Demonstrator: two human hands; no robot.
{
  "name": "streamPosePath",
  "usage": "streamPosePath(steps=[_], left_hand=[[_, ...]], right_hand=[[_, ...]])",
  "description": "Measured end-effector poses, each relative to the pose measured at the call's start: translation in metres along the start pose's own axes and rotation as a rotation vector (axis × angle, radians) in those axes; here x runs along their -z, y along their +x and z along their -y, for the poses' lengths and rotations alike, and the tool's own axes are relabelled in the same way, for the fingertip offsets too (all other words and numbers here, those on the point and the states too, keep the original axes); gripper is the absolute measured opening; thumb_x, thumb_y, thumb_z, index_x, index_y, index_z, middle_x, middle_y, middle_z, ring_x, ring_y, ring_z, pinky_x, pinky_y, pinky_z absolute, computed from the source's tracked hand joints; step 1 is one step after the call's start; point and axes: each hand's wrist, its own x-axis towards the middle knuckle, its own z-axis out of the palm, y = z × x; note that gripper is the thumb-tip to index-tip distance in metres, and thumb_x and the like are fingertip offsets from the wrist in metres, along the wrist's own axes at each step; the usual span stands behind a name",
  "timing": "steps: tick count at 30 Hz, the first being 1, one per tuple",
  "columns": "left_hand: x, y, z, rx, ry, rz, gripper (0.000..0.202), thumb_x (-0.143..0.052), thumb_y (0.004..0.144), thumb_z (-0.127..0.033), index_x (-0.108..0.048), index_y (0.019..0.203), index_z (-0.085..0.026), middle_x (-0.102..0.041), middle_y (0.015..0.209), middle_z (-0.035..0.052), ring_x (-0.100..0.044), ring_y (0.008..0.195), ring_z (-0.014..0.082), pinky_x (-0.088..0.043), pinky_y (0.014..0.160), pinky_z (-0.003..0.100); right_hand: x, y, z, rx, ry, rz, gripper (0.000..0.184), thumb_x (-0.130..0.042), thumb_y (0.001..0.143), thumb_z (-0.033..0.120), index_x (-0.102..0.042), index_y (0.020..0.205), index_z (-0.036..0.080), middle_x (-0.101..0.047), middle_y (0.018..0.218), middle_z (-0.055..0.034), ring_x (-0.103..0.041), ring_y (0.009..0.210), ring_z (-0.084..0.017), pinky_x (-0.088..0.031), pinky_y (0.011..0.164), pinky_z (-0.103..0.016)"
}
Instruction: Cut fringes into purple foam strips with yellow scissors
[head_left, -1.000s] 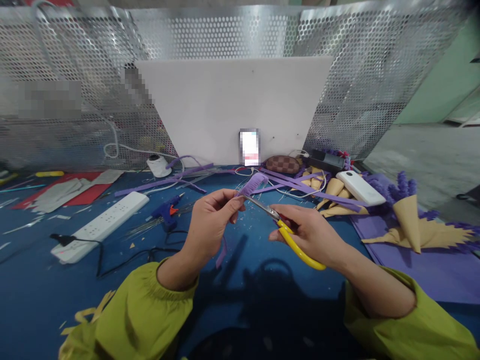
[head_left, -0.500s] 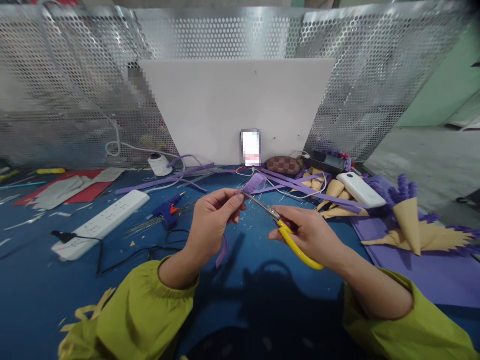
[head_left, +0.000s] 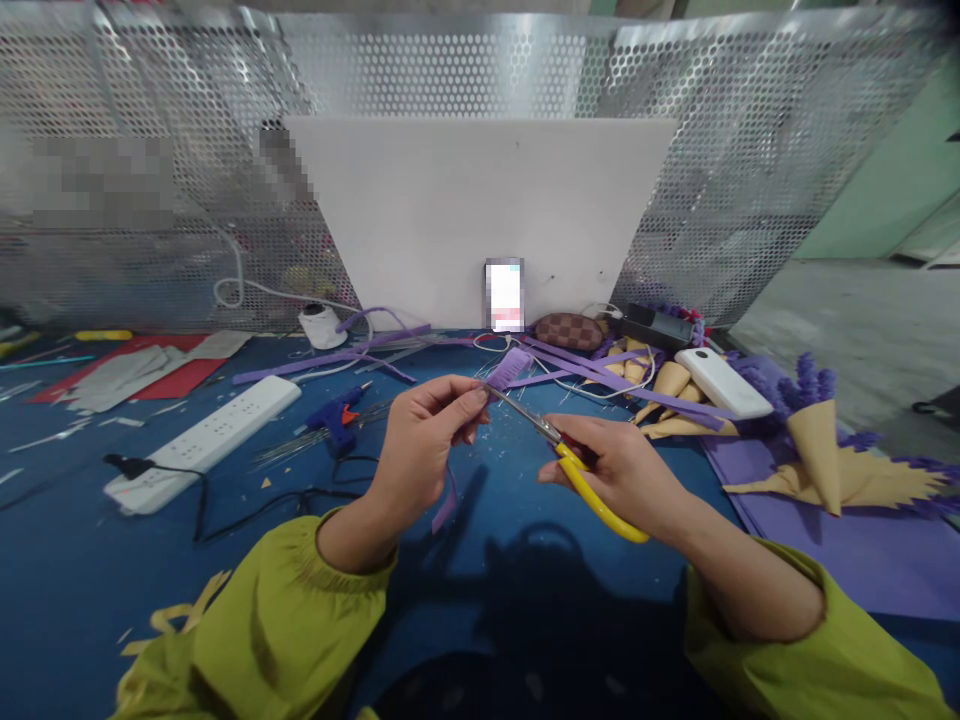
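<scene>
My left hand (head_left: 421, 448) pinches a purple foam strip (head_left: 508, 368) above the blue table; its fringed end sticks up past my fingertips and its tail hangs below my palm. My right hand (head_left: 615, 468) grips yellow-handled scissors (head_left: 571, 466), fingers through the handles. The metal blades point up-left and reach the strip right at my left fingertips. Both sleeves are yellow-green.
A white power strip (head_left: 206, 438) and a blue glue gun (head_left: 335, 415) lie left, with black cable between them. Loose purple strips (head_left: 600, 375), tan paper cones (head_left: 817, 445), a white device (head_left: 720, 381) and purple sheet (head_left: 862, 545) sit right. A white board (head_left: 480, 210) leans on perforated metal panels.
Hands and scissors stay almost still; the blades remain at the strip near my left fingertips. The view has shifted slightly.
</scene>
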Motion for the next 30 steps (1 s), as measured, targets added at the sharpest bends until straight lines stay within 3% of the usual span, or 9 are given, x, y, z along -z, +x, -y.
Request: streamPosePath(steps=[7, 15, 19, 25, 30], left_hand=[[0.0010, 0.0030, -0.0032, 0.121, -0.064, -0.002, 0.014, -0.079, 0.064, -0.026, -0.070, 0.065, -0.015, -0.059, 0.056, 0.0000, -0.044, 0.048, 0.0076, -0.030, 0.044, 0.020], [-0.0012, 0.0006, -0.0048, 0.057, -0.004, 0.000, 0.014, -0.077, 0.067, -0.026, -0.069, 0.063, -0.015, -0.058, 0.055, -0.0008, -0.043, 0.048, 0.0069, -0.030, 0.046, 0.021], [0.0003, 0.0025, -0.0045, 0.091, -0.019, 0.010, 0.014, -0.077, 0.066, -0.026, -0.069, 0.062, -0.015, -0.057, 0.053, -0.0006, -0.043, 0.047, 0.0074, -0.030, 0.045, 0.021], [0.0045, 0.0069, -0.0058, 0.220, -0.082, 0.060, 0.018, -0.080, 0.061, -0.028, -0.067, 0.060, -0.015, -0.055, 0.053, -0.0009, -0.042, 0.045, 0.0060, -0.027, 0.041, 0.019], [0.0040, 0.0066, -0.0087, 0.222, -0.045, 0.092, 0.020, -0.081, 0.062, -0.030, -0.070, 0.066, -0.014, -0.060, 0.055, 0.0004, -0.045, 0.046, 0.0069, -0.032, 0.044, 0.020]], right_hand=[[0.0013, 0.0021, -0.0009, -0.048, 0.253, 0.130, 0.034, -0.064, 0.085, 0.048, -0.052, 0.073, 0.017, -0.038, 0.062, 0.0062, -0.034, 0.057, -0.008, -0.029, 0.052, -0.020], [-0.0006, 0.0022, -0.0018, -0.053, 0.226, 0.117, 0.031, -0.063, 0.085, 0.047, -0.053, 0.078, 0.018, -0.043, 0.066, 0.0044, -0.037, 0.059, -0.009, -0.032, 0.054, -0.020], [0.0002, 0.0023, -0.0009, -0.042, 0.208, 0.102, 0.032, -0.063, 0.085, 0.048, -0.056, 0.078, 0.018, -0.045, 0.065, 0.0037, -0.037, 0.059, -0.010, -0.031, 0.053, -0.020], [0.0000, 0.0028, -0.0020, -0.091, 0.352, 0.158, 0.035, -0.064, 0.084, 0.048, -0.052, 0.073, 0.017, -0.036, 0.063, 0.0059, -0.033, 0.059, -0.009, -0.029, 0.052, -0.020], [0.0010, 0.0033, -0.0041, -0.091, 0.328, 0.140, 0.033, -0.064, 0.084, 0.048, -0.055, 0.077, 0.017, -0.037, 0.065, 0.0053, -0.033, 0.061, -0.009, -0.029, 0.053, -0.020]])
